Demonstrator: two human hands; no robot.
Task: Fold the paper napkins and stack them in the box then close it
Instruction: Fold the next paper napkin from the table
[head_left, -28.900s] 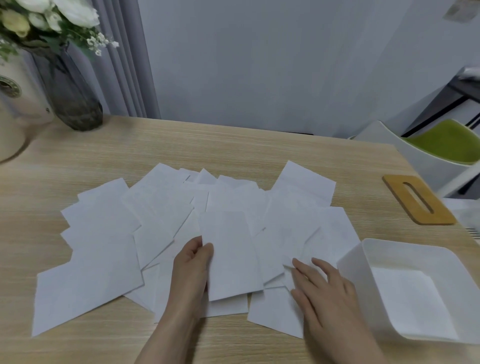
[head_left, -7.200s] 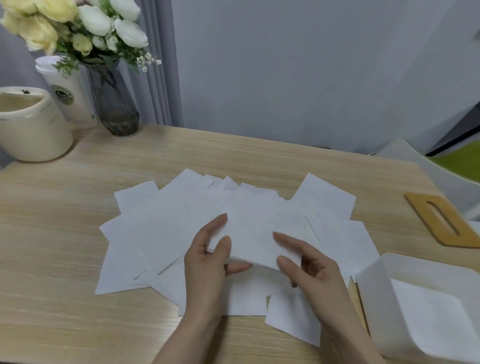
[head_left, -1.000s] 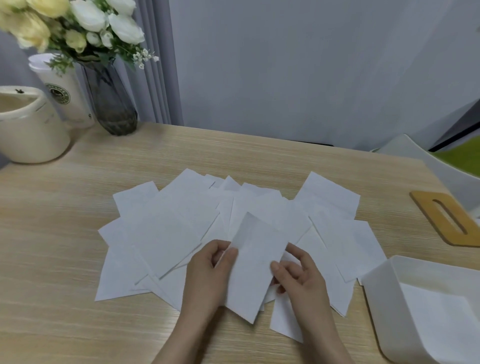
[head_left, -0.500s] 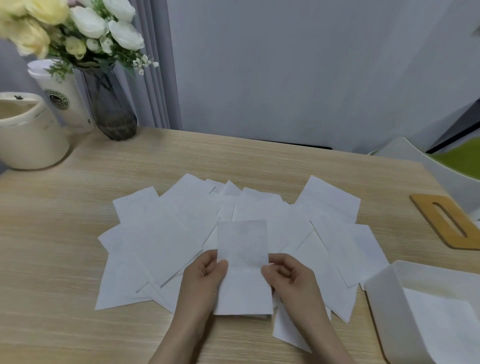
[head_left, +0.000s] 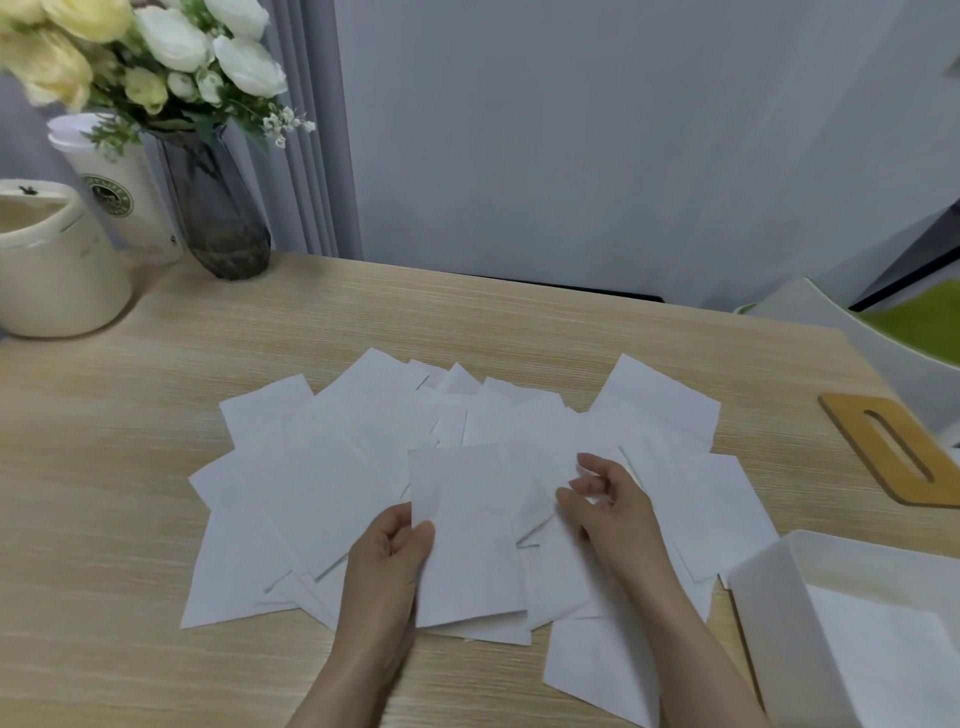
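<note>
Several white paper napkins (head_left: 322, 478) lie spread and overlapping on the wooden table (head_left: 104, 447). My left hand (head_left: 387, 558) pinches the left edge of a folded napkin (head_left: 467, 535) that lies over the pile. My right hand (head_left: 610, 512) hovers just to the right of that napkin with loosely curled fingers and holds nothing. The open white box (head_left: 769, 618) stands at the lower right with folded napkins (head_left: 878, 654) inside. The wooden lid (head_left: 888, 449) with a slot lies at the right edge of the table.
A dark glass vase (head_left: 215, 208) with flowers, a white cup (head_left: 122, 192) and a cream container (head_left: 54, 265) stand at the back left. A white and green chair (head_left: 883, 332) sits beyond the right edge.
The napkin's raised flap has come down flat, so it now lies folded. My right hand has let go of it and moved up and to the right. My left hand keeps its pinch.
</note>
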